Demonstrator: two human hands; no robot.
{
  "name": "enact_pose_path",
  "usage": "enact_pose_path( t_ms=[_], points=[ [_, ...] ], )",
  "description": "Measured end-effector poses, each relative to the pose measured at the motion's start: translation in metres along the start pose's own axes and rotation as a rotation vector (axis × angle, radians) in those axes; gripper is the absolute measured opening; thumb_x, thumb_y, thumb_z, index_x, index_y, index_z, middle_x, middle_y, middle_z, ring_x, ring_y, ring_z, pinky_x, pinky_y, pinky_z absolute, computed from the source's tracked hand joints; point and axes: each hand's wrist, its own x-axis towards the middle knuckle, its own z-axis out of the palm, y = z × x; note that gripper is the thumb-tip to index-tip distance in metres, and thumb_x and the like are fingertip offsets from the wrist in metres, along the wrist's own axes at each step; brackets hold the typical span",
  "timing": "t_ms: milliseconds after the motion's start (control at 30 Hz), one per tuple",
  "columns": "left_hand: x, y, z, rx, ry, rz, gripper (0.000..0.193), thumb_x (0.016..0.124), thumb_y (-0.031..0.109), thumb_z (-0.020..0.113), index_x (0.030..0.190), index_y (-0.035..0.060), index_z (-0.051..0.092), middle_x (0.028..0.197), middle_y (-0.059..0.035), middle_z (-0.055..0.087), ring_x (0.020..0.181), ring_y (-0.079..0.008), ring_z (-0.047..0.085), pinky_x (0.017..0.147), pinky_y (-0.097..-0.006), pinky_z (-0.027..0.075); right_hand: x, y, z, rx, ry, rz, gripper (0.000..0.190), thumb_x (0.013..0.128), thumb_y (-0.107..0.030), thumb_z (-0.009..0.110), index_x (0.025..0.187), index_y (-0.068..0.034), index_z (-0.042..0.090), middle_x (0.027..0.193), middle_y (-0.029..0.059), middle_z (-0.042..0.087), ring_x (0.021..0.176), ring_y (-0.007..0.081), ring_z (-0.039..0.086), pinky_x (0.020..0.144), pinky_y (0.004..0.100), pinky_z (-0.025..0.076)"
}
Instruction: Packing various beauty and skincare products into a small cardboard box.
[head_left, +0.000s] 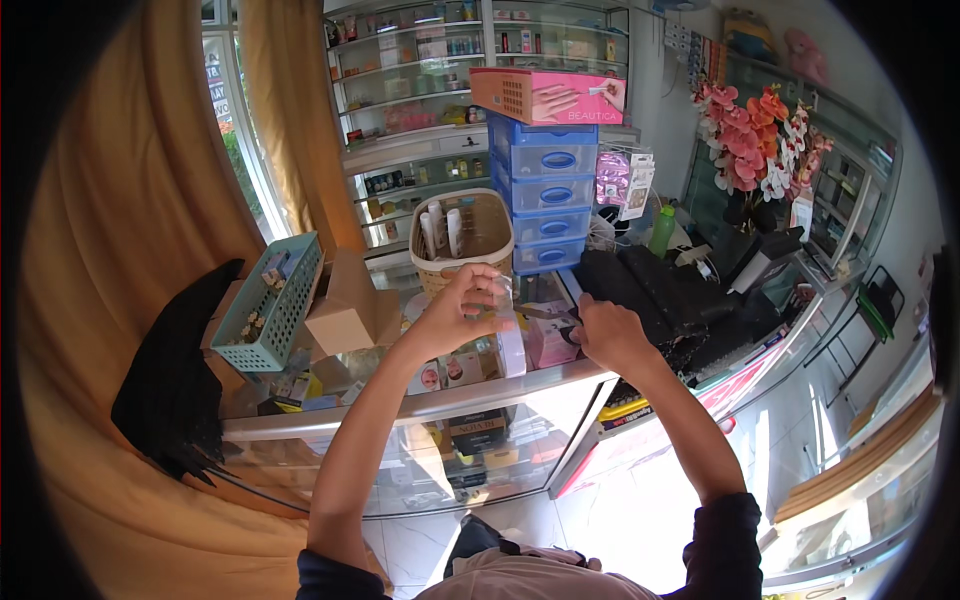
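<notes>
Over the glass display counter, my left hand has its fingers curled, with a glossy clear plastic piece at the fingertips. Its exact shape is hard to make out. My right hand grips scissors by their dark handles, and the blades point left towards the plastic. Directly below the hands, a narrow white box stands at the counter's front edge. To its right sits a pink box. Small cartons with printed faces lie under my left wrist.
Behind my hands stand a beige basket with white bottles and a blue drawer tower topped by a pink carton. Leftward are a cardboard box and a teal basket. Black rolled material lies rightward, near a green bottle.
</notes>
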Motion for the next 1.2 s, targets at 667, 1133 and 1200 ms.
enact_pose_path(
  t_ms=[667,1133,1200],
  points=[
    [-0.001,-0.004,-0.003,-0.142,-0.03,0.005,0.06,0.077,0.013,0.075,0.124,0.013,0.038,0.103,-0.0047,0.056,0.104,-0.0159,0.056,0.092,-0.0328,0.043,0.041,0.046,-0.055,0.649,-0.206,-0.228,0.033,0.067,-0.019,0.075,0.086,0.0,0.056,0.078,0.0055,0.055,0.069,0.0126,0.05,0.061,0.0266,0.04],
    [-0.006,-0.002,-0.006,-0.12,-0.028,-0.003,0.062,0.076,0.017,0.076,0.124,0.0126,0.038,0.104,-0.0055,0.055,0.102,-0.0164,0.056,0.092,-0.033,0.043,0.049,0.045,-0.057,0.66,-0.222,-0.302,0.016,0.072,-0.009,0.071,0.078,0.0,0.059,0.069,0.0051,0.06,0.062,0.0096,0.053,0.056,0.0236,0.04],
    [-0.006,-0.002,-0.006,-0.119,-0.026,-0.007,0.062,0.076,0.017,0.076,0.124,0.0127,0.038,0.104,-0.0058,0.055,0.102,-0.0166,0.056,0.092,-0.0331,0.043,0.049,0.046,-0.056,0.675,-0.244,-0.296,0.015,0.073,-0.008,0.07,0.077,-0.001,0.059,0.069,0.003,0.059,0.061,0.0078,0.051,0.055,0.0227,0.037]
  ],
)
